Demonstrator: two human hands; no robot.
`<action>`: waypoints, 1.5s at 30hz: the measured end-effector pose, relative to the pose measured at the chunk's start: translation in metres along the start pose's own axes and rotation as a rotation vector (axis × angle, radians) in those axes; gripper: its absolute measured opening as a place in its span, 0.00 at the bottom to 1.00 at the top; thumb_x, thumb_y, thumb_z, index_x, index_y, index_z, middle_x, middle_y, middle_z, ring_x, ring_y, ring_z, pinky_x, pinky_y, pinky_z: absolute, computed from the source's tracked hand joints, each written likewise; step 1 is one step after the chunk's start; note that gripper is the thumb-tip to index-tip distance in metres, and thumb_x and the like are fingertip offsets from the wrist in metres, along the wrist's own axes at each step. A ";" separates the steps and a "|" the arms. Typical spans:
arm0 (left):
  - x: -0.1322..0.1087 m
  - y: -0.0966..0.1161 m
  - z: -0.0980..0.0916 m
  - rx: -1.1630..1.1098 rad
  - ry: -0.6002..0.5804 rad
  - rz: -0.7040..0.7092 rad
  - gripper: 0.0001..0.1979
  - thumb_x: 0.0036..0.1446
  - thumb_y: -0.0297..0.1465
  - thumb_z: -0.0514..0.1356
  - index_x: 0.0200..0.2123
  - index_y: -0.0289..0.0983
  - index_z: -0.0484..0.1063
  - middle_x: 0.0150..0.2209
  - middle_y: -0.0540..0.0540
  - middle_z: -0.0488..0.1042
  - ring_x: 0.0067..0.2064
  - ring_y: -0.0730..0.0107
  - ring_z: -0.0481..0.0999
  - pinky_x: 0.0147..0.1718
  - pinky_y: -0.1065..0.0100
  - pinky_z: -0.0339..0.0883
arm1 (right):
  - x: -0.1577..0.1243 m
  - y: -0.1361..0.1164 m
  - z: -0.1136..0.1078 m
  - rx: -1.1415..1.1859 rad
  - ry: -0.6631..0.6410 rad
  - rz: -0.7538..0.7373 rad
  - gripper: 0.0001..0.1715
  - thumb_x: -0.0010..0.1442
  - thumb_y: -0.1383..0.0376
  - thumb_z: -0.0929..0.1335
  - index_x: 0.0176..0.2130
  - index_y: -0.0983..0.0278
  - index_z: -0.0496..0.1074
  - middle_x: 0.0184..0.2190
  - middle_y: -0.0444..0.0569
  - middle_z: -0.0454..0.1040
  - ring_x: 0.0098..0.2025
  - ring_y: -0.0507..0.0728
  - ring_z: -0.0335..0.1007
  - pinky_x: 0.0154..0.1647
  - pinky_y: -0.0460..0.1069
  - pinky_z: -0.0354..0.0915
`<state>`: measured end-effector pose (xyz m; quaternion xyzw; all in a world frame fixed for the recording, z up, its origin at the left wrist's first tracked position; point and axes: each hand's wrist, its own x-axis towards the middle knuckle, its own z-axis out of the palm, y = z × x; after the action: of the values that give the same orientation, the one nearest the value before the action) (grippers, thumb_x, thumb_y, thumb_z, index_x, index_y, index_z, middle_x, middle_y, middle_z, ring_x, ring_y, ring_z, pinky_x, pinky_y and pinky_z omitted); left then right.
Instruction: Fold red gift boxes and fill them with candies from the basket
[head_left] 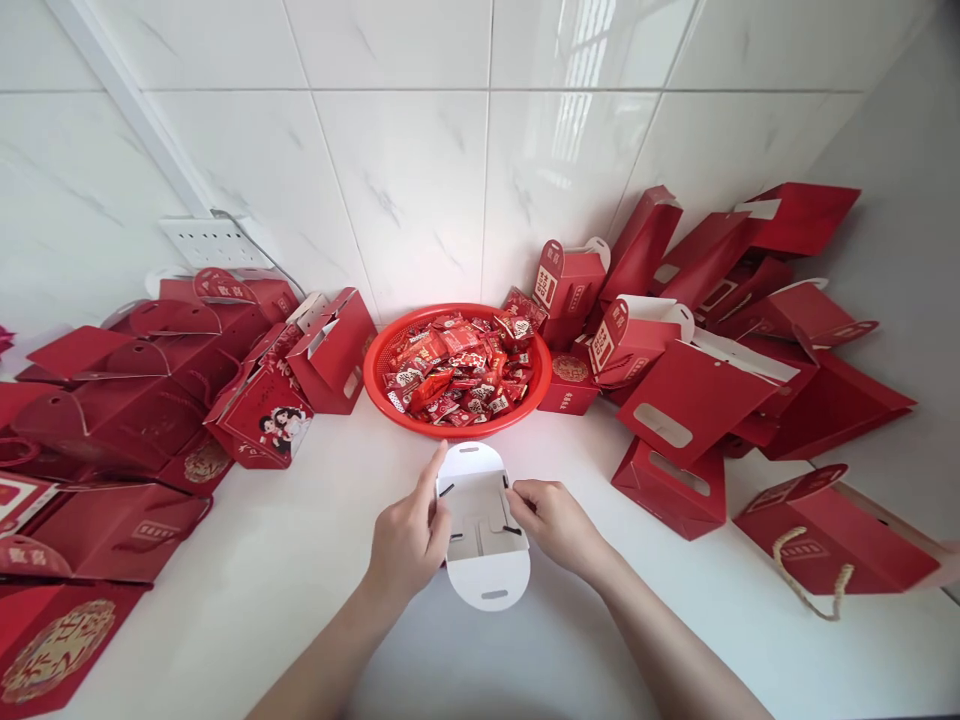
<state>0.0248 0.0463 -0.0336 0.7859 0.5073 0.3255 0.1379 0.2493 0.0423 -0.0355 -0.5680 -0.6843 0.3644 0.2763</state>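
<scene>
An opened gift box (487, 580) stands on the white tabletop in front of me, its white inside facing up. Rounded flaps with slots fold out at its far and near ends. Small dark cord ends poke through the inner side walls. My left hand (409, 535) grips the left wall, with the thumb at the inside and the index finger stretched along the edge. On the opposite side, my right hand (555, 520) is closed, pinching the right wall near its far corner. The box's outer faces are mostly hidden.
Just beyond the box sits a red plastic basket (375, 385) heaped with wrapped candies (457, 370). Red gift boxes crowd the left (135, 400) and right (675, 400) sides of the white table (315, 560). A tiled wall (412, 180) with a socket strip (214, 243) stands behind.
</scene>
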 end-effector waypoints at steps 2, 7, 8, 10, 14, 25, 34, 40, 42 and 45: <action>0.002 0.001 -0.005 0.092 0.137 0.193 0.27 0.60 0.23 0.53 0.63 0.42 0.63 0.26 0.50 0.70 0.27 0.68 0.71 0.29 0.70 0.64 | 0.000 0.001 0.002 -0.017 0.026 -0.017 0.22 0.63 0.63 0.60 0.22 0.61 0.46 0.18 0.39 0.49 0.23 0.50 0.44 0.23 0.46 0.46; 0.013 0.020 -0.018 0.108 -0.222 0.340 0.30 0.62 0.33 0.58 0.67 0.42 0.57 0.65 0.39 0.61 0.66 0.47 0.61 0.63 0.46 0.55 | -0.002 0.003 0.004 -0.079 0.246 -0.208 0.12 0.61 0.66 0.63 0.26 0.60 0.60 0.25 0.44 0.66 0.27 0.53 0.62 0.30 0.47 0.61; 0.014 0.022 -0.018 0.091 -0.310 0.335 0.35 0.62 0.38 0.59 0.69 0.41 0.51 0.69 0.38 0.53 0.69 0.44 0.53 0.66 0.43 0.49 | -0.002 0.003 0.003 -0.080 0.278 -0.283 0.06 0.62 0.67 0.63 0.32 0.61 0.65 0.33 0.48 0.71 0.35 0.56 0.69 0.37 0.50 0.66; 0.013 0.021 -0.015 0.039 -0.408 0.316 0.44 0.60 0.46 0.60 0.72 0.40 0.42 0.73 0.37 0.41 0.72 0.41 0.43 0.67 0.40 0.45 | -0.002 0.003 0.000 -0.049 0.244 -0.418 0.12 0.65 0.67 0.62 0.48 0.60 0.69 0.52 0.55 0.70 0.54 0.61 0.68 0.54 0.56 0.66; 0.010 0.007 -0.008 -0.051 -0.418 0.289 0.52 0.57 0.50 0.62 0.72 0.41 0.34 0.73 0.36 0.39 0.73 0.40 0.39 0.67 0.36 0.41 | 0.000 0.008 -0.005 0.034 -0.072 -0.550 0.43 0.62 0.51 0.70 0.68 0.58 0.52 0.69 0.59 0.52 0.70 0.66 0.48 0.67 0.64 0.54; 0.007 -0.032 0.013 -0.403 -0.282 0.320 0.53 0.50 0.43 0.70 0.71 0.43 0.42 0.68 0.32 0.50 0.69 0.40 0.53 0.64 0.40 0.53 | 0.005 0.021 0.011 0.028 -0.069 -0.561 0.59 0.51 0.53 0.76 0.70 0.57 0.45 0.63 0.59 0.57 0.66 0.65 0.53 0.65 0.61 0.59; 0.012 -0.042 0.039 -0.801 -0.318 0.088 0.60 0.48 0.42 0.72 0.71 0.43 0.34 0.61 0.34 0.62 0.62 0.46 0.66 0.59 0.43 0.61 | 0.026 0.039 0.044 0.010 0.157 -0.712 0.47 0.60 0.43 0.65 0.67 0.62 0.48 0.63 0.63 0.55 0.66 0.69 0.51 0.64 0.66 0.57; 0.014 -0.053 0.038 -0.669 -0.186 0.113 0.53 0.47 0.41 0.71 0.69 0.39 0.45 0.64 0.32 0.58 0.63 0.43 0.63 0.60 0.41 0.59 | 0.029 0.030 0.017 -0.085 0.226 -0.727 0.46 0.64 0.36 0.51 0.66 0.61 0.55 0.66 0.61 0.55 0.68 0.71 0.49 0.68 0.71 0.43; 0.016 -0.055 0.039 -0.673 -0.160 0.090 0.51 0.48 0.42 0.71 0.68 0.39 0.46 0.64 0.32 0.59 0.63 0.43 0.64 0.60 0.41 0.60 | 0.033 0.019 0.000 -0.084 0.333 -0.674 0.36 0.67 0.43 0.55 0.63 0.61 0.59 0.65 0.60 0.57 0.68 0.69 0.52 0.67 0.68 0.49; 0.019 -0.056 0.041 -0.728 -0.134 0.077 0.49 0.48 0.42 0.70 0.67 0.41 0.47 0.63 0.34 0.60 0.63 0.45 0.64 0.59 0.43 0.61 | 0.051 0.000 -0.027 -0.067 0.489 -0.590 0.19 0.68 0.56 0.62 0.54 0.59 0.67 0.60 0.58 0.65 0.63 0.65 0.60 0.64 0.63 0.57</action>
<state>0.0171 0.0923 -0.0876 0.7234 0.3182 0.4376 0.4289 0.2605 0.0976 -0.0213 -0.4255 -0.7438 0.1001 0.5057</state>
